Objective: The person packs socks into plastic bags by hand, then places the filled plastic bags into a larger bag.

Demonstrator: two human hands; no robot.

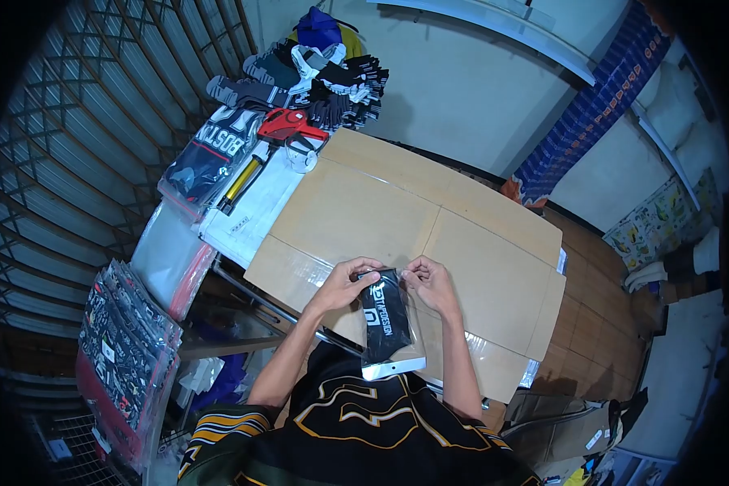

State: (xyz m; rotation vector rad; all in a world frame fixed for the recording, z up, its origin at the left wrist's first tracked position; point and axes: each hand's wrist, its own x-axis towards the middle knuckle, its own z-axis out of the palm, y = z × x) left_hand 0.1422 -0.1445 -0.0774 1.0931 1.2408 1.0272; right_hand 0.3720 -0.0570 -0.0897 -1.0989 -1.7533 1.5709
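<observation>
Both hands are at one end of a clear plastic packet (391,324) over the cardboard. Folded black knit fabric with white lettering, seemingly a sock, fills it, and a white strip with a hang hole crosses the end nearest my body. My left hand (348,283) is closed, thumb and fingers pinching the packet's far left corner. At the far right corner, my right hand (429,282) pinches the edge between thumb and index finger. The packet lies flat or nearly flat, its near end reaching the cardboard's front edge by my shirt.
Flattened cardboard (486,243) covers the table. At the back left are a red price-label gun (287,125), a yellow-and-black cutter (241,185), a bagged dark jersey (206,158) and a pile of socks (332,85). Bagged patterned garments (125,348) are stacked left, beside a metal folding gate (73,121).
</observation>
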